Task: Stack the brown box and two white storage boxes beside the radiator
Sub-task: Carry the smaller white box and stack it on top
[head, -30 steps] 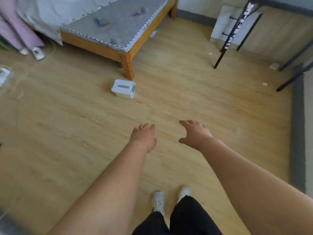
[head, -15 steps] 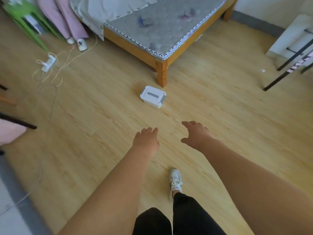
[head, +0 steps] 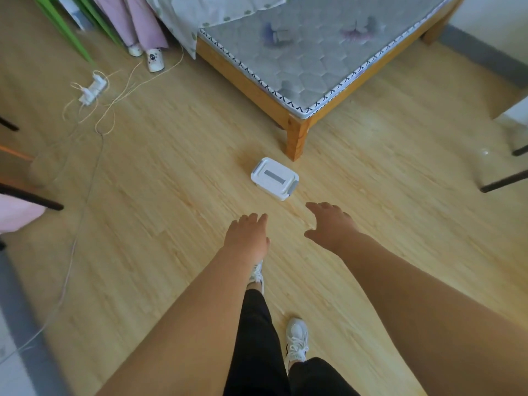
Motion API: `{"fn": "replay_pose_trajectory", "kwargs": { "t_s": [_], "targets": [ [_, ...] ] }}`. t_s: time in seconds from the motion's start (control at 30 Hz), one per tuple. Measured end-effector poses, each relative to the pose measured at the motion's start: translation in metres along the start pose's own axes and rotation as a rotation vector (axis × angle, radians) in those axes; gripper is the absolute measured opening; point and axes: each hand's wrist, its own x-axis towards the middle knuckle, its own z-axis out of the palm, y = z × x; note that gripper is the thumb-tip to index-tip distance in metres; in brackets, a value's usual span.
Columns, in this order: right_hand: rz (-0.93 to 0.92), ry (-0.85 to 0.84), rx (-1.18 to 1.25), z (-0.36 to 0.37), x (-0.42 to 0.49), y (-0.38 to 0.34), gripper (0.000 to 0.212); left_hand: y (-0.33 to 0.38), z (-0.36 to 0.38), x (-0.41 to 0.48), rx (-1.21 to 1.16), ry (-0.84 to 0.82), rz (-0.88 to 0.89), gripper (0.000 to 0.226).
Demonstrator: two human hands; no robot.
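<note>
A small white storage box [head: 274, 178] with a grey handle and grey side clips sits on the wooden floor, just in front of the bed's corner leg. My left hand [head: 248, 237] reaches forward, empty, fingers apart, a short way below and left of the box. My right hand [head: 331, 224] is stretched out beside it, also empty and spread, just below and right of the box. Neither hand touches the box. No brown box, second white box or radiator is in view.
A wooden bed frame [head: 297, 138] with a grey mattress stands behind the box. A white power strip [head: 93, 90] with loose cables lies on the floor at left. Another person's legs and shoes [head: 154, 60] stand at top left. Dark furniture legs [head: 503, 181] stick in at right.
The view has swung right-to-left and closed in: the white box now lies nearer to my hands. Both hands stay stretched out and empty. My feet have stepped forward.
</note>
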Motion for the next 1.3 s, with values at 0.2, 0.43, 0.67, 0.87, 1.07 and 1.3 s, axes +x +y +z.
{"fn": "replay_pose_trajectory", "kwargs": {
  "t_s": [0.2, 0.43, 0.67, 0.87, 1.07, 1.3],
  "targets": [
    [0.071, 0.011, 0.037, -0.032, 0.086, -0.025, 0.068, -0.043, -0.042, 0.093, 0.021, 0.007, 0.054, 0.059],
    [0.129, -0.024, 0.088, -0.059, 0.177, -0.049, 0.066, -0.087, -0.076, 0.19, 0.05, -0.037, 0.102, 0.055],
    [0.145, -0.074, 0.11, -0.077, 0.258, -0.044, 0.062, -0.099, -0.088, 0.273, 0.006, -0.072, 0.143, 0.054],
    [0.151, -0.147, 0.112, -0.071, 0.335, -0.021, 0.06, -0.098, -0.082, 0.354, -0.008, -0.091, 0.109, 0.049],
    [0.169, -0.21, 0.113, -0.044, 0.406, 0.002, 0.054, -0.092, -0.051, 0.438, -0.019, -0.094, 0.126, 0.05],
    [0.175, -0.224, 0.121, 0.033, 0.501, 0.028, 0.051, -0.097, 0.035, 0.535, 0.066, -0.104, 0.192, 0.04]
  ]
}}
